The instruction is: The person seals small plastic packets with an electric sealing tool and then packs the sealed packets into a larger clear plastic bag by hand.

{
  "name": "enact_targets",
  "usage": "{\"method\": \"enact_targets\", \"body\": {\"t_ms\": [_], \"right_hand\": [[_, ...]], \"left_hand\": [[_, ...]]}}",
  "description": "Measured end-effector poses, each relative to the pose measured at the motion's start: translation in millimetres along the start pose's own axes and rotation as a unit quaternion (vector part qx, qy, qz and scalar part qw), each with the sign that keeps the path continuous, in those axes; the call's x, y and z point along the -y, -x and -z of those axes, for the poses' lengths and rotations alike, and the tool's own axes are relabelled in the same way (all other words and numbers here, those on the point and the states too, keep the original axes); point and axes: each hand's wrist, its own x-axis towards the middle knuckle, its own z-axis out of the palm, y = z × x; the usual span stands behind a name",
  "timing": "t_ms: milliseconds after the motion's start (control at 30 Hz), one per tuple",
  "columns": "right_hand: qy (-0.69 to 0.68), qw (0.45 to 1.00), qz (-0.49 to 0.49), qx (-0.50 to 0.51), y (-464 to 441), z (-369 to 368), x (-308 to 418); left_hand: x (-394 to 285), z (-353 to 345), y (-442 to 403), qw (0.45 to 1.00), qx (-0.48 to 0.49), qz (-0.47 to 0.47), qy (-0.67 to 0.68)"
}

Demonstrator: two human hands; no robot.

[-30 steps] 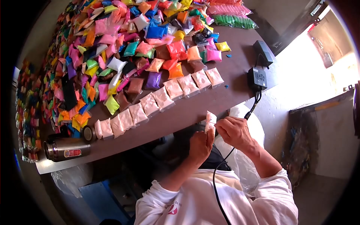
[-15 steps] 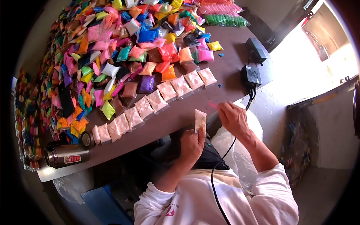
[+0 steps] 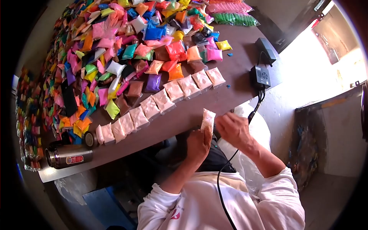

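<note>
My left hand (image 3: 198, 142) pinches a small clear packet (image 3: 208, 119) of pale peach stuff by its lower end and holds it upright over my lap, just off the table's edge. My right hand (image 3: 233, 128) is beside the packet's right side, fingers curled together; what they hold is hidden. On the table, a slanting row of similar pale peach packets (image 3: 150, 107) lies beyond my hands, edges close together or overlapping.
A large heap of coloured packets (image 3: 153, 33) covers the table's far and left side. A metal flask (image 3: 69, 156) lies at the left edge. A black box with a fan (image 3: 260, 76) sits at the right, its cable (image 3: 219, 180) running down across my body.
My right hand has moved left and down, up close to the packet. The pink strip seen at its fingers before no longer shows. My left hand still holds the packet.
</note>
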Motion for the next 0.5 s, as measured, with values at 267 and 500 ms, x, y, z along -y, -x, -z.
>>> {"method": "enact_targets", "body": {"t_ms": [267, 500], "right_hand": [[0.071, 0.994, -0.074, -0.025, -3.8, 0.7, -35.5], [0.012, 0.997, 0.045, 0.054, -4.6, -1.4, -11.6]], "left_hand": [[-16.6, 5.4, -12.3, 0.996, -0.066, -0.051, 0.006], [-8.2, -3.0, -2.1, 0.996, -0.050, -0.074, -0.007]]}}
